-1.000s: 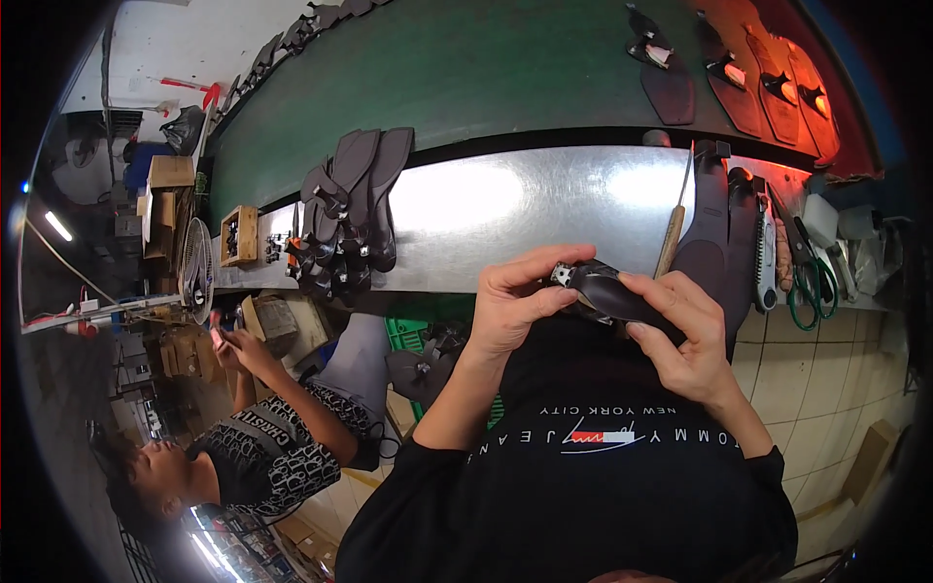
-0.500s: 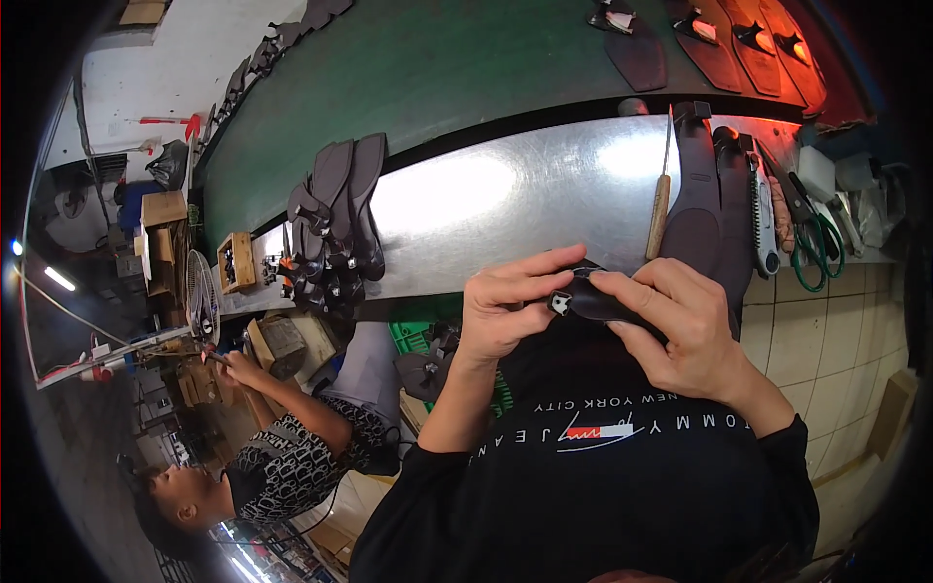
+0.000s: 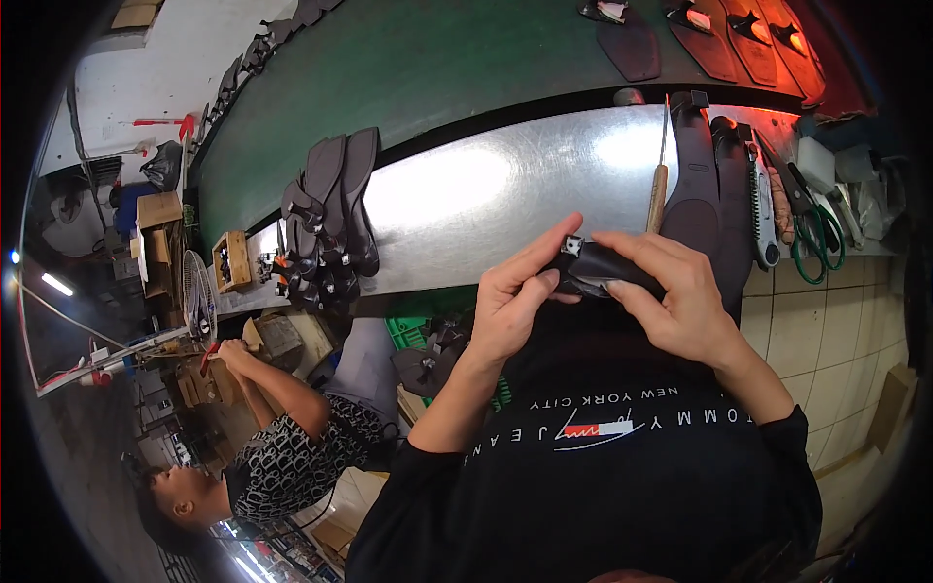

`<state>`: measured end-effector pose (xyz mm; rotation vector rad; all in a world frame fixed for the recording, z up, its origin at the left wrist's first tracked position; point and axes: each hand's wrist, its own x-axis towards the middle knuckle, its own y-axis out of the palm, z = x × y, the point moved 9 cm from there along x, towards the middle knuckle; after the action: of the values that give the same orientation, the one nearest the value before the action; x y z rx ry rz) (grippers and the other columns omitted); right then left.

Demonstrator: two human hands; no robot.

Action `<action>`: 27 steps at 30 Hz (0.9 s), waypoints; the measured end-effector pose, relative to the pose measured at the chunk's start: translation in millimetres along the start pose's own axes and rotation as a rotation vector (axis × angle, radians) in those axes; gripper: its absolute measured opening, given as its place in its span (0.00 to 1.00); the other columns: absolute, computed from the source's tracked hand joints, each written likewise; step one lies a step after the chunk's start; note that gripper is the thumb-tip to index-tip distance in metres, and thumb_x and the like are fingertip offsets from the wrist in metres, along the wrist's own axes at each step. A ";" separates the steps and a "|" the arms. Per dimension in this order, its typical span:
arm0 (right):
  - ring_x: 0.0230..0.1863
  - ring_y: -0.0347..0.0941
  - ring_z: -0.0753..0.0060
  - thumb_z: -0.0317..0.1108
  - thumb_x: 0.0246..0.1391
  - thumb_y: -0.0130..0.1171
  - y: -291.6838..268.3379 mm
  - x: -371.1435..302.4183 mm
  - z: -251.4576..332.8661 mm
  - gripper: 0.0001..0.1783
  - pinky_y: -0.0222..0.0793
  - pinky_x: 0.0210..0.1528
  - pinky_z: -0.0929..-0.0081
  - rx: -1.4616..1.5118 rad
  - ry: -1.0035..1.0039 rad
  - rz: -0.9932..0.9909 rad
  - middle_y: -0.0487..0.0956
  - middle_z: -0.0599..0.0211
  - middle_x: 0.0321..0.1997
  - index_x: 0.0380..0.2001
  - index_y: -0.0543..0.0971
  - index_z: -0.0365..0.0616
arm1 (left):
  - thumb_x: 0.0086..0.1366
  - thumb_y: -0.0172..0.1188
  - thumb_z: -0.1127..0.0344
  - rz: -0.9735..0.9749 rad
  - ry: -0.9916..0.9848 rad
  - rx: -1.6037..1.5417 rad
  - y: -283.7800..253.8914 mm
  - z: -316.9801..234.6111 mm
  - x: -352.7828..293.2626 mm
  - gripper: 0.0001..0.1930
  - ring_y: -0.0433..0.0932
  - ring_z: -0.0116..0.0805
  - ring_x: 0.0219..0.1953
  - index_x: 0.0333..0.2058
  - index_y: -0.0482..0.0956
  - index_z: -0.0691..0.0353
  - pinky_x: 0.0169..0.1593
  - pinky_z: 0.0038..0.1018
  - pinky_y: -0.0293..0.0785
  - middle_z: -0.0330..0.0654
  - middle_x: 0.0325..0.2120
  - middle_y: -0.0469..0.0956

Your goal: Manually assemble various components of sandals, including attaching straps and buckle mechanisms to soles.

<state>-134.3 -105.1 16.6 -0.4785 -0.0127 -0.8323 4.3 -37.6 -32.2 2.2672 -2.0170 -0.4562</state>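
In front of my chest, just off the near edge of the metal bench strip, I hold a dark sandal (image 3: 617, 269) between both hands. A small square end with a pale patch points up from it. My left hand (image 3: 520, 299) pinches the sandal near that square end, thumb below and fingers stretched up behind. On the other side my right hand (image 3: 675, 291) has its fingers over the top and its thumb against the lower side. Part of the sandal is hidden by my fingers. An awl (image 3: 658, 199) with a wooden handle lies on the bench beyond my right hand.
Dark soles (image 3: 695, 180), a utility knife (image 3: 763, 219) and green-handled scissors (image 3: 824, 238) lie at the right. Left on the bench is a pile of sandals (image 3: 326, 209) near a wooden box (image 3: 232, 260). Beyond runs a green belt (image 3: 437, 73). A person (image 3: 292, 442) works at left.
The sandal has been turned so its square end now points up rather than toward the lower left. My left thumb and fingers have shifted around it. The person's hands at left moved slightly.
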 end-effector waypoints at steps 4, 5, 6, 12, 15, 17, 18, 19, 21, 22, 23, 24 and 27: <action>0.27 0.75 0.61 0.26 0.46 0.60 5.2 -0.7 -6.8 0.11 0.69 0.31 0.69 0.069 0.023 -0.001 0.76 0.61 0.28 0.36 0.81 0.42 | 0.62 0.41 0.83 -0.027 -0.024 0.008 -1.7 5.2 -0.6 0.25 0.74 0.33 0.52 0.57 0.69 0.65 0.43 0.23 0.80 0.48 0.60 0.65; 0.27 0.75 0.61 0.26 0.46 0.60 5.5 -0.6 -5.6 0.11 0.69 0.31 0.69 0.069 0.025 0.000 0.76 0.61 0.28 0.36 0.81 0.42 | 0.62 0.40 0.83 -0.044 -0.018 -0.002 -2.7 6.8 -1.1 0.25 0.74 0.33 0.52 0.57 0.70 0.65 0.43 0.23 0.80 0.47 0.60 0.66; 0.27 0.74 0.61 0.25 0.45 0.61 6.1 0.4 -3.3 0.10 0.69 0.30 0.69 0.031 0.028 0.008 0.76 0.62 0.27 0.34 0.82 0.43 | 0.62 0.40 0.83 -0.061 -0.012 -0.013 -3.9 7.6 -1.3 0.25 0.74 0.33 0.52 0.57 0.70 0.64 0.43 0.23 0.80 0.47 0.59 0.67; 0.28 0.74 0.62 0.26 0.42 0.62 7.6 2.9 7.9 0.10 0.69 0.30 0.69 -0.173 -0.111 0.036 0.74 0.64 0.27 0.33 0.83 0.45 | 0.61 0.41 0.83 -0.096 -0.058 -0.045 -1.2 7.8 -2.4 0.25 0.74 0.31 0.51 0.57 0.70 0.63 0.42 0.23 0.80 0.45 0.58 0.69; 0.30 0.74 0.61 0.26 0.41 0.63 9.5 2.9 11.5 0.11 0.69 0.31 0.68 -0.239 -0.202 0.058 0.74 0.63 0.29 0.32 0.83 0.47 | 0.60 0.45 0.83 -0.119 -0.072 -0.004 1.0 6.7 -4.0 0.25 0.75 0.30 0.50 0.56 0.71 0.63 0.41 0.21 0.80 0.44 0.57 0.69; 0.31 0.74 0.61 0.26 0.41 0.63 10.9 3.2 11.1 0.11 0.69 0.31 0.67 -0.268 -0.243 0.081 0.74 0.63 0.30 0.32 0.83 0.47 | 0.58 0.47 0.84 -0.142 -0.058 0.015 1.0 6.0 -3.4 0.25 0.76 0.31 0.49 0.55 0.71 0.65 0.39 0.21 0.80 0.48 0.56 0.70; 0.32 0.74 0.61 0.27 0.41 0.64 12.5 3.7 9.8 0.12 0.69 0.32 0.67 -0.251 -0.255 0.098 0.74 0.63 0.31 0.33 0.83 0.48 | 0.56 0.49 0.85 -0.168 -0.040 0.037 -1.5 4.9 -3.5 0.25 0.78 0.33 0.47 0.55 0.72 0.67 0.38 0.21 0.81 0.53 0.54 0.71; 0.32 0.73 0.61 0.27 0.40 0.64 14.0 3.7 8.7 0.13 0.68 0.32 0.68 -0.234 -0.267 0.115 0.73 0.63 0.31 0.34 0.83 0.49 | 0.56 0.49 0.85 -0.171 -0.042 0.037 -3.4 6.3 -3.2 0.25 0.78 0.33 0.47 0.55 0.72 0.67 0.38 0.21 0.81 0.53 0.54 0.71; 0.32 0.73 0.61 0.26 0.39 0.65 14.6 5.1 -1.6 0.14 0.67 0.32 0.69 -0.144 -0.182 0.182 0.73 0.63 0.31 0.34 0.83 0.48 | 0.54 0.51 0.85 -0.177 -0.098 -0.035 -8.0 13.9 -1.5 0.25 0.79 0.31 0.43 0.53 0.73 0.68 0.34 0.19 0.80 0.52 0.51 0.74; 0.32 0.72 0.61 0.25 0.37 0.66 17.7 5.0 -9.4 0.15 0.67 0.33 0.70 -0.057 -0.097 0.247 0.73 0.63 0.32 0.35 0.82 0.47 | 0.54 0.51 0.85 -0.177 -0.099 -0.037 -8.6 13.7 -0.4 0.25 0.79 0.31 0.43 0.53 0.73 0.68 0.34 0.19 0.80 0.52 0.51 0.74; 0.32 0.72 0.61 0.25 0.37 0.66 17.6 4.8 -9.9 0.15 0.67 0.33 0.70 -0.056 -0.095 0.248 0.73 0.63 0.32 0.35 0.82 0.47 | 0.54 0.51 0.85 -0.184 -0.117 -0.040 -9.7 14.6 0.2 0.25 0.79 0.30 0.42 0.52 0.74 0.68 0.33 0.18 0.80 0.52 0.50 0.75; 0.31 0.72 0.61 0.27 0.36 0.67 18.0 4.5 -12.4 0.16 0.66 0.32 0.69 -0.010 -0.054 0.242 0.72 0.64 0.31 0.34 0.82 0.49 | 0.53 0.51 0.85 -0.189 -0.134 -0.043 -10.5 15.4 0.3 0.24 0.80 0.30 0.41 0.51 0.75 0.68 0.32 0.18 0.79 0.52 0.49 0.76; 0.30 0.72 0.62 0.30 0.35 0.69 20.5 2.2 -16.6 0.16 0.66 0.31 0.69 0.024 -0.007 0.210 0.71 0.66 0.29 0.33 0.81 0.50 | 0.53 0.51 0.85 -0.195 -0.150 -0.054 -10.3 15.2 1.2 0.24 0.80 0.30 0.40 0.51 0.75 0.68 0.31 0.18 0.80 0.52 0.49 0.76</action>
<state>-121.0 -101.8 -6.1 -0.4516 0.0213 -0.6240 10.3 -35.2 -49.5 2.4752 -1.8268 -0.7068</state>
